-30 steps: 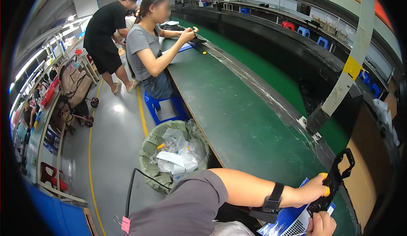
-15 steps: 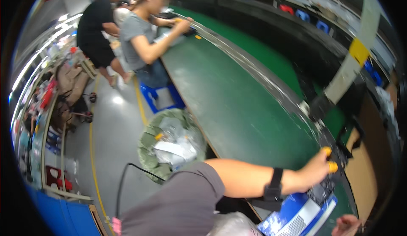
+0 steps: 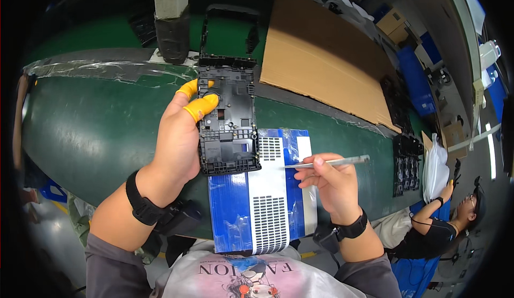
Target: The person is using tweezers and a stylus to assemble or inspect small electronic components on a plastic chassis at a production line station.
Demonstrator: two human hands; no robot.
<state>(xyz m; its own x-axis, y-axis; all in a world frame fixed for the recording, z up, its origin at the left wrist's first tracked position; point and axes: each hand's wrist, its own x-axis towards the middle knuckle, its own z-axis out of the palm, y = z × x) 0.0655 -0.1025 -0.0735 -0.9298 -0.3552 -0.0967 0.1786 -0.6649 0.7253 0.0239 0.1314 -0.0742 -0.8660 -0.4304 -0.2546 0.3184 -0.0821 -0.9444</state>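
My left hand (image 3: 179,137), with yellow finger cots on the thumb and a finger, grips a black plastic housing (image 3: 227,119) by its left edge. The housing stands lengthwise over the bench, its ribbed and slotted face toward me. In my right hand (image 3: 337,183) is a pair of metal tweezers (image 3: 345,161), pinched between thumb and fingers, tips pointing left. Those tips hover near a white sheet of small black rectangular pieces (image 3: 269,183). The sheet lies on a blue board (image 3: 227,212), whose upper left corner the housing partly covers.
Beneath everything is a green bench top (image 3: 96,121). A large cardboard sheet (image 3: 316,57) lies beyond the housing, beside a post (image 3: 171,20). Several black plastic parts (image 3: 407,164) sit at the right, near a white bag (image 3: 435,172). A person (image 3: 439,228) is at the far right.
The view has swung from the bench's left side to straight ahead. My left hand now holds the housing up before me. My right hand, barely seen earlier, now shows the tweezers.
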